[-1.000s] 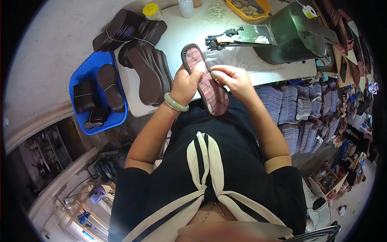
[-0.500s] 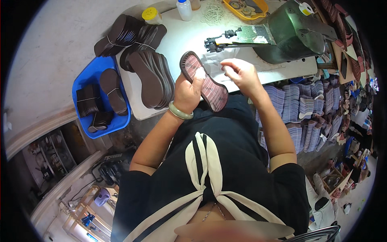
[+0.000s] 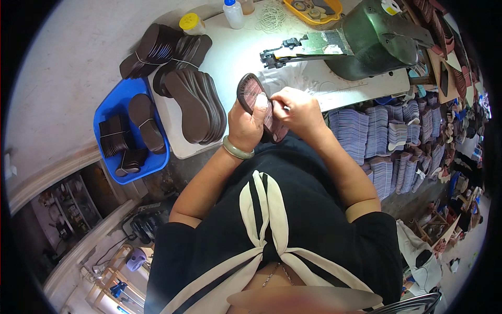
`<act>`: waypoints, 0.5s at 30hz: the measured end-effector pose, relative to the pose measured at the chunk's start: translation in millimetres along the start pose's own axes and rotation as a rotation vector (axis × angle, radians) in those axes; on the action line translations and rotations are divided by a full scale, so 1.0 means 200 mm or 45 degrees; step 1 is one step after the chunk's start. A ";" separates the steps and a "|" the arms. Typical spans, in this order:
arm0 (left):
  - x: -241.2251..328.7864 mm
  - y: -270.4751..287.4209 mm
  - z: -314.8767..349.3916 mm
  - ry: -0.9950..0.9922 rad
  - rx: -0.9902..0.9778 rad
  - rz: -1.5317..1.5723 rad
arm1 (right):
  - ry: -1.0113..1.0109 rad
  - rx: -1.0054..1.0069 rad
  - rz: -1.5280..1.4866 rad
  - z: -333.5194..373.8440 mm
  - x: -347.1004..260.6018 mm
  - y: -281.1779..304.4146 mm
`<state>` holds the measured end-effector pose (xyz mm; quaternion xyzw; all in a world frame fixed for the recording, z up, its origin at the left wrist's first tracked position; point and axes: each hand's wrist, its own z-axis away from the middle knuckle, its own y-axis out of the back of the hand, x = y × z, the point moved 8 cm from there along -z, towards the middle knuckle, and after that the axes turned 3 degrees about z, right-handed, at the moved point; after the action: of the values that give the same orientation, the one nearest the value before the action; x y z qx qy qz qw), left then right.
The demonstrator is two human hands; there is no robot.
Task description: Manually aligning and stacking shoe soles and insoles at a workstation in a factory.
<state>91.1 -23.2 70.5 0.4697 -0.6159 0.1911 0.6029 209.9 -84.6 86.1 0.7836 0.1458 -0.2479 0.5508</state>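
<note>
My left hand (image 3: 247, 124) is wrapped round a shoe sole (image 3: 251, 86) with a reddish striped face and a dark raised rim. Its thumb presses on the striped face, near the middle. My right hand (image 3: 299, 111) is closed in a pinch at the sole's right edge and covers part of its lower half. Whatever lies between those fingertips is too small or hidden to make out. Just beyond both hands is the front arm of a green sewing machine (image 3: 308, 46). Dark brown soles (image 3: 189, 107) stand in a leaning row left of my left hand.
Tied bundles of brown soles (image 3: 151, 52) lie at the white table's (image 3: 230, 44) back left. A blue bin (image 3: 102, 123) holds more bundles. Behind stand a yellow-lidded jar (image 3: 192, 23), a blue-capped bottle (image 3: 234, 14), tangled cord (image 3: 271, 15) and a yellow basket (image 3: 314, 20). Striped stacks (image 3: 348, 131) fill the right.
My right hand has moved left and down, from apart from the sole to its right edge. The sole has tilted in my left hand, so less of its striped face shows.
</note>
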 end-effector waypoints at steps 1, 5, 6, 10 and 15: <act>-0.01 0.00 0.00 0.040 0.012 0.073 | -0.096 -0.041 -0.250 0.00 0.06 -0.01; -0.02 -0.01 -0.02 0.097 -0.044 0.077 | -0.235 -0.079 -0.523 0.00 0.09 -0.01; -0.04 -0.01 -0.01 0.112 -0.016 0.103 | -0.168 -0.035 -0.413 -0.01 0.06 0.00; -0.03 -0.02 -0.03 0.079 0.028 0.120 | -0.170 -0.008 -0.391 -0.03 0.08 -0.01; -0.01 -0.07 -0.02 -0.050 -0.071 -0.034 | -0.089 0.175 -0.257 0.01 0.08 0.06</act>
<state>105.1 -26.0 64.7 0.4645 -0.6265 0.1567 0.6060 229.5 -91.9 86.4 0.7917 0.1871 -0.3386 0.4728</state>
